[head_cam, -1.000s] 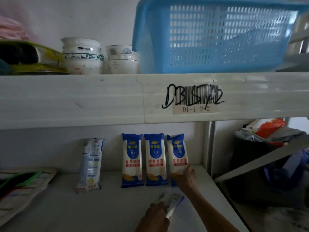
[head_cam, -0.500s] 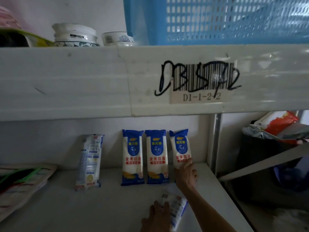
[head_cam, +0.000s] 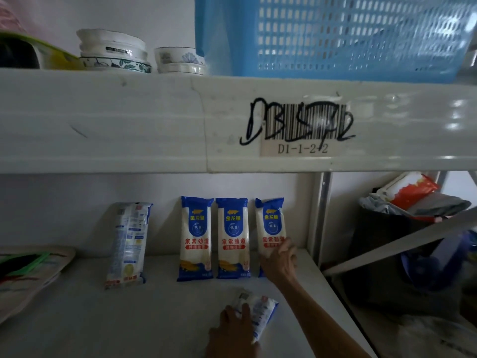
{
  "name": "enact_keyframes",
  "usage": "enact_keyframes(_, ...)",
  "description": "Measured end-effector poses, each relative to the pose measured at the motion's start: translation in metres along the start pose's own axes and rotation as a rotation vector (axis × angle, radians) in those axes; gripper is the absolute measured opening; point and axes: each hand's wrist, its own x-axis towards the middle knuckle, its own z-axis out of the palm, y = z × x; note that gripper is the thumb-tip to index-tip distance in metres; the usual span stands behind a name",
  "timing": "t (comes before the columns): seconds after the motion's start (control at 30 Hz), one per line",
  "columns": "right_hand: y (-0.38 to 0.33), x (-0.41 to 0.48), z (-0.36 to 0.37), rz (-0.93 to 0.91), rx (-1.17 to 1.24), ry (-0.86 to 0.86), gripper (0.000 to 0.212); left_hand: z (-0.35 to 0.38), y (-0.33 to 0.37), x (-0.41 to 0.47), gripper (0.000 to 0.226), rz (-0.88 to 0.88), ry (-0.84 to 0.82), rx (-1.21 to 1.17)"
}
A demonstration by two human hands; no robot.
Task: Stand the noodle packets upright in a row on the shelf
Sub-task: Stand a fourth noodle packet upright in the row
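Three blue-and-white noodle packets stand upright side by side against the back wall of the lower shelf (head_cam: 103, 319): the left one (head_cam: 195, 239), the middle one (head_cam: 233, 239), and the right one (head_cam: 270, 223). My right hand (head_cam: 280, 262) rests on the lower part of the right packet. A fourth packet (head_cam: 128, 244) leans on the wall further left, its printed back facing out. My left hand (head_cam: 236, 332) is closed on another packet (head_cam: 260, 312) lying near the front of the shelf.
A flat bag (head_cam: 28, 272) lies at the shelf's left end. A metal upright (head_cam: 320, 215) bounds the shelf on the right, with dark bags (head_cam: 402, 228) beyond it. Above sit stacked bowls (head_cam: 113, 51) and a blue basket (head_cam: 335, 34).
The view has shifted closer and lower. My right hand stays on the right packet, which now stands a little straighter. My left hand keeps hold of the lying packet.
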Motion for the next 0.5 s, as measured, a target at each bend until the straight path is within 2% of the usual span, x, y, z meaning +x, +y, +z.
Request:
enact_keyframes(0.07, 0.001, -0.010, -0.010, -0.027, -0.075, -0.015, 0.093, 0.003, 0.000, 0.000, 0.069, 0.039, 0.132, -0.026)
enact_keyframes(0.17, 0.005, -0.022, -0.027, -0.079, -0.195, -0.023, 0.087, -0.023, -0.015, 0.005, 0.044, 0.015, 0.118, -0.263)
enact_keyframes(0.23, 0.007, -0.028, -0.036, -0.093, -0.204, -0.107, 0.077, -0.043, -0.031, 0.002, 0.036, 0.058, 0.116, -0.399)
enact_keyframes(0.3, 0.009, -0.041, -0.041, -0.100, -0.268, -0.254, 0.056, -0.051, -0.039, -0.011, 0.033, 0.143, 0.107, -0.373)
enact_keyframes(0.37, 0.010, -0.064, -0.037, -0.104, -0.437, -0.406, 0.032, -0.043, -0.038, -0.032, 0.037, 0.172, 0.072, -0.216)
enact_keyframes(0.4, 0.010, -0.077, -0.035, -0.094, -0.477, -0.466, 0.021, -0.032, -0.034, -0.040, 0.044, 0.170, 0.139, -0.151)
enact_keyframes(0.43, 0.010, -0.088, -0.030, -0.100, -0.525, -0.493, 0.020, -0.022, -0.033, -0.043, 0.053, 0.192, 0.159, -0.114)
enact_keyframes(0.47, 0.010, -0.095, -0.024, -0.133, -0.569, -0.489, 0.023, -0.012, -0.033, -0.042, 0.069, 0.157, 0.055, -0.046)
enact_keyframes(0.5, 0.012, -0.099, -0.020, -0.143, -0.598, -0.481, 0.023, 0.010, -0.038, -0.030, 0.082, 0.161, 0.130, 0.014)
